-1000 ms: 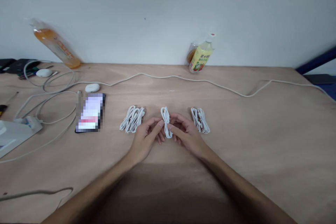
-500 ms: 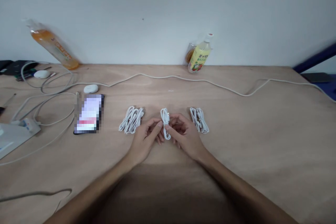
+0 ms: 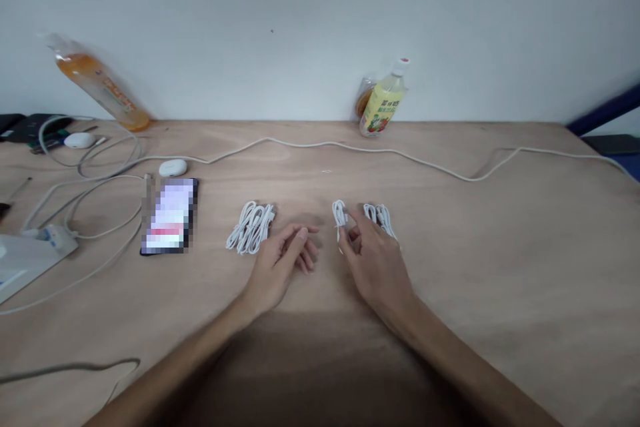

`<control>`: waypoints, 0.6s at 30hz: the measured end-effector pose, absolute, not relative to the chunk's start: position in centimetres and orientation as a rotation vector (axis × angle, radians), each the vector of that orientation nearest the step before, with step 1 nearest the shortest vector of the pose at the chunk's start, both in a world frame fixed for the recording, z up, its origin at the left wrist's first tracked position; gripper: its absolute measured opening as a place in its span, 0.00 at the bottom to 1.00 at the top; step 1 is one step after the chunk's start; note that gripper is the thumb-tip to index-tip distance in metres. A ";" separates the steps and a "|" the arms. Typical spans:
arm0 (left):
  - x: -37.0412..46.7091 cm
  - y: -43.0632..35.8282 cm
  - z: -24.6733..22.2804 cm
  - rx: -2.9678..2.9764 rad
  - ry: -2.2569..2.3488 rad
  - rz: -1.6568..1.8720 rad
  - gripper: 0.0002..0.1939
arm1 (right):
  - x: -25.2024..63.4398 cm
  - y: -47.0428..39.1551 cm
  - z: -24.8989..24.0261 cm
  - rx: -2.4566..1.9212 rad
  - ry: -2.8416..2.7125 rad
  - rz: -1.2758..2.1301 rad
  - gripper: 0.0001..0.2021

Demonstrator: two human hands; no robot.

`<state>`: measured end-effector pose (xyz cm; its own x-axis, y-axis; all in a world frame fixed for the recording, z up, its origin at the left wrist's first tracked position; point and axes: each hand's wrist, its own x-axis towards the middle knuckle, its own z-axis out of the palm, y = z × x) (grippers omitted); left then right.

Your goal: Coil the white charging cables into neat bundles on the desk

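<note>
A coiled white cable (image 3: 339, 213) is pinched between the thumb and fingers of my right hand (image 3: 376, 260), which covers its lower part. Just right of it lie more coiled white cables (image 3: 381, 217), partly hidden behind that hand. My left hand (image 3: 285, 253) holds nothing; its fingers are loosely curved and apart. Close to its left, another group of bundled white cables (image 3: 250, 228) rests flat on the wooden table (image 3: 320, 307).
A phone (image 3: 170, 217) and a white earphone case (image 3: 173, 168) lie at left, near tangled cables and a white power strip (image 3: 35, 260). One long cable (image 3: 300, 145) crosses the back. An orange bottle (image 3: 103, 90) and a yellow-labelled bottle (image 3: 384, 103) lean against the wall.
The coiled cable has moved right in my right hand, towards the right-hand cables. My left hand has let go of it and stays almost where it was.
</note>
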<state>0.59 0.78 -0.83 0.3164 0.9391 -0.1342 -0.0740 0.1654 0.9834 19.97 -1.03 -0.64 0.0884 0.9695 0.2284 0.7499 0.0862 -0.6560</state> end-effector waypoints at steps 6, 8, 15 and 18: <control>0.7 0.8 -0.8 1.139 0.969 0.914 0.30 | 19.4 -1.8 -0.6 -1.825 -1.926 -0.059 0.11; 0.7 0.8 -0.7 1.134 0.974 0.907 0.31 | 19.0 -2.0 -0.3 -1.812 -1.936 -0.215 0.10; 0.4 1.6 0.0 0.954 0.910 0.908 0.28 | 17.8 -2.8 -0.5 -1.855 -2.099 -0.452 0.07; 0.2 1.9 0.5 0.826 0.878 0.936 0.24 | 17.9 -2.8 -1.1 -1.908 -2.164 -0.440 0.10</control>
